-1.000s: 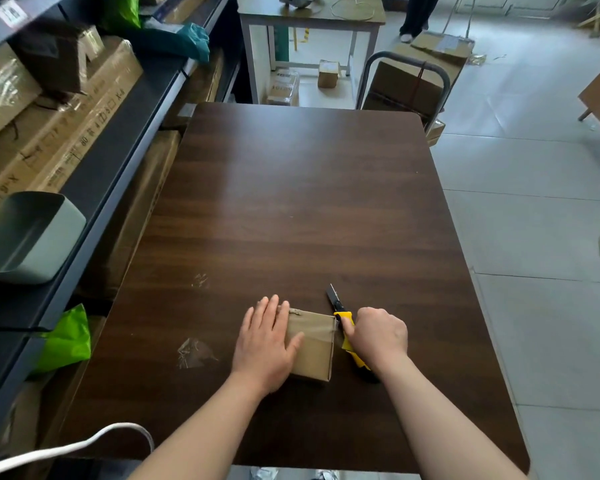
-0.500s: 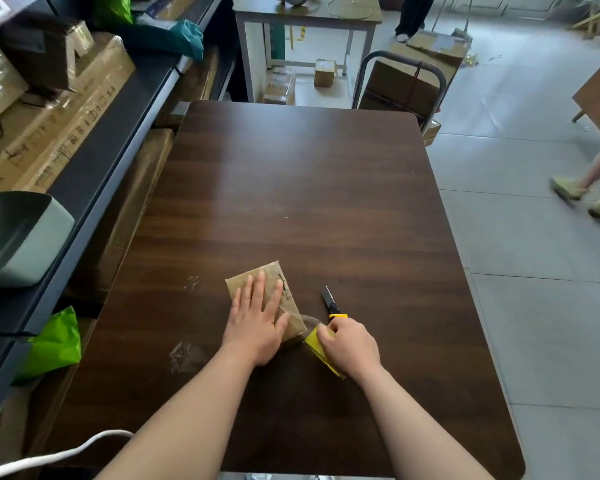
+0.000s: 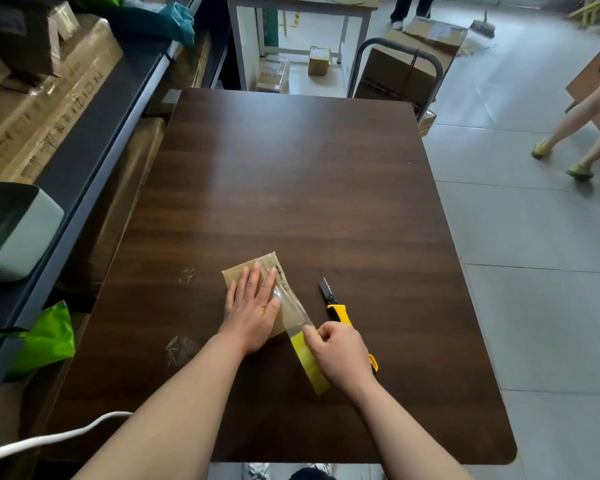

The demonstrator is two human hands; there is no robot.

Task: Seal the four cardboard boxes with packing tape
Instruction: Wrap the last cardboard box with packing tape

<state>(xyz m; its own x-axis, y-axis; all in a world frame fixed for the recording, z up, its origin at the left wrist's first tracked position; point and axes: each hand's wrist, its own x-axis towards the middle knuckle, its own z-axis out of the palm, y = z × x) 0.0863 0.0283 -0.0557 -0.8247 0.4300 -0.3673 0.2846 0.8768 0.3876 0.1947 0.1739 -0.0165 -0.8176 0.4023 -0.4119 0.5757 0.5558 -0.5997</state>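
**A:** Why do we have the left hand [image 3: 253,306] flat on the box [image 3: 238,273]?

**B:** To pin it. Our left fingers [image 3: 257,282] lie straight and press the top down, so the box should not slide when we pull. It sits right under them, turned at a slant on the surface [image 3: 291,174].

**A:** And the right hand [image 3: 340,351]?

**B:** Its fingers are curled round the roll of tape [image 3: 310,367], gripping it on edge. A clear strip [image 3: 293,308] runs from the box top, just beside the left fingers, down to the roll. We judge the slant lines the seam up with our pull.

**A:** The knife [image 3: 338,311]?

**B:** Its blade is out, just beyond the right fingers and pointing away from us. The handle passes beneath that hand, and we cannot tell whether they touch. It is handy for the cut.

**A:** Room to move?

**B:** The surface runs on well beyond both sets of fingers to its far edge. The near edge lies closer behind our wrists, so a pull toward us has less run. A crumpled scrap of tape [image 3: 179,349] is stuck left of the left wrist, and we would steer clear of it.

**A:** The other boxes?

**B:** We see only this one on the surface.
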